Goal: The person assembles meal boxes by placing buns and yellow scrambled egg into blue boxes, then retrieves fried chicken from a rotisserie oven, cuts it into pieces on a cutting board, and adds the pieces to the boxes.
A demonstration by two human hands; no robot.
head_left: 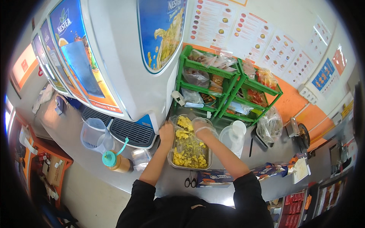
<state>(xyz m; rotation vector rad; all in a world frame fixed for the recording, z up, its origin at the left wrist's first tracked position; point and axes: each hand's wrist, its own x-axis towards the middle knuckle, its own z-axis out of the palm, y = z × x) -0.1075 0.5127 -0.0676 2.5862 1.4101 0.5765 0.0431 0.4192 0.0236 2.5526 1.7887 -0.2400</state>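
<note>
A clear rectangular tray (208,152) sits on the steel counter in front of me, with yellow crumbly food (189,160) heaped at its near and far ends and thinly spread between. My left hand (166,131) is closed at the tray's far left edge; what its fingers grip, if anything, is hidden. Over the far right part of the tray is my right hand (201,126), loosely covered in clear plastic, with its fingertips out of sight. Beside the right forearm stands a translucent white tub (230,137).
Green tiered baskets (224,92) with bagged goods stand behind the tray. A drink dispenser (125,57) rises at left. Nearby are a clear jug (93,133), a teal-capped bottle (118,162), black scissors (190,182) and a dark blue printed box (215,178).
</note>
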